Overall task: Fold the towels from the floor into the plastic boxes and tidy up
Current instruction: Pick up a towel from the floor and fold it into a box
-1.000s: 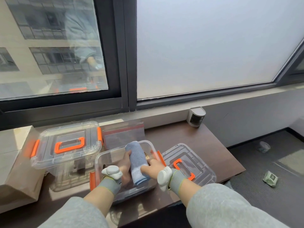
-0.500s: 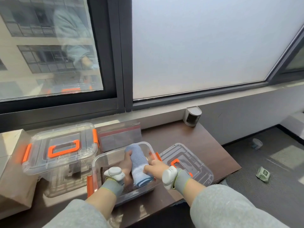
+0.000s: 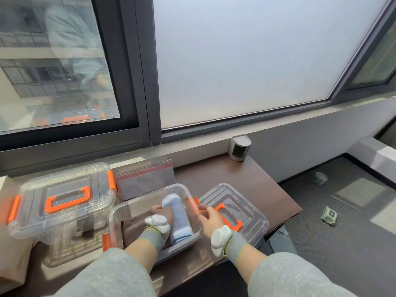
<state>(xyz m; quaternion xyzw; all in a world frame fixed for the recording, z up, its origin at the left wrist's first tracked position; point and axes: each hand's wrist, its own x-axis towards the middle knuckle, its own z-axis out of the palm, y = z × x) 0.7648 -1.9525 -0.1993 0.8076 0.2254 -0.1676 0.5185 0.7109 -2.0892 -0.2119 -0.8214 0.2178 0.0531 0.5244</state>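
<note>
Rolled light-blue towel (image 3: 177, 217) lying inside open clear plastic box (image 3: 147, 192); left hand (image 3: 164, 214) resting beside it, finger grip unclear. Right hand (image 3: 210, 218) hovering, fingers released, near clear orange-handled lid (image 3: 246, 202). Lidding, floor tidying seemingly remaining.

Rolled light-blue towel (image 3: 179, 217) along the right side of the open clear box (image 3: 115, 220)

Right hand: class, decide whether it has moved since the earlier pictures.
Yes. The right hand has left the blue towel and shifted right, to the right rim of the box, beside the lid.
</note>
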